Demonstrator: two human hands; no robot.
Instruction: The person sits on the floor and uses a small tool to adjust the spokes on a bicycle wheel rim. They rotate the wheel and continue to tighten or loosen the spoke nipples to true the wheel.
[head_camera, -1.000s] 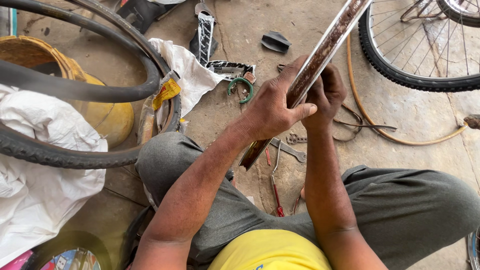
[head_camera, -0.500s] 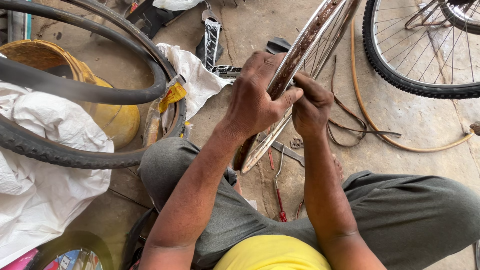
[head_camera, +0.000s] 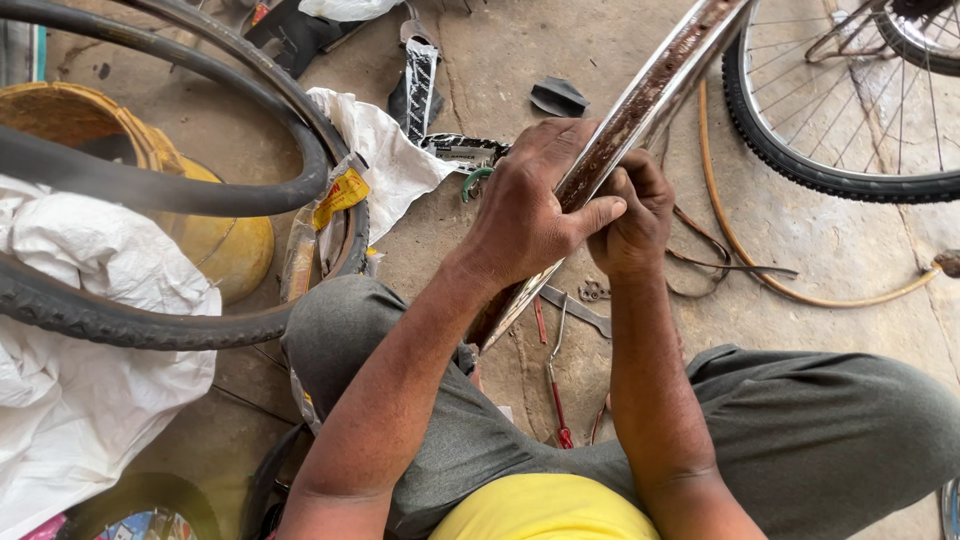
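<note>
Head-worn view, steeply downward, close over lap

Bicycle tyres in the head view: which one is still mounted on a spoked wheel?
The black knobby tyre at top right: metal spokes fill its inside. The loose black tyres at left have none and rest against a yellow bucket.

The floor (head_camera: 830, 250) is bare grey concrete, dusty and stained, in soft daylight. Left of the hands a white sack (head_camera: 90, 400) lies on it.
</note>
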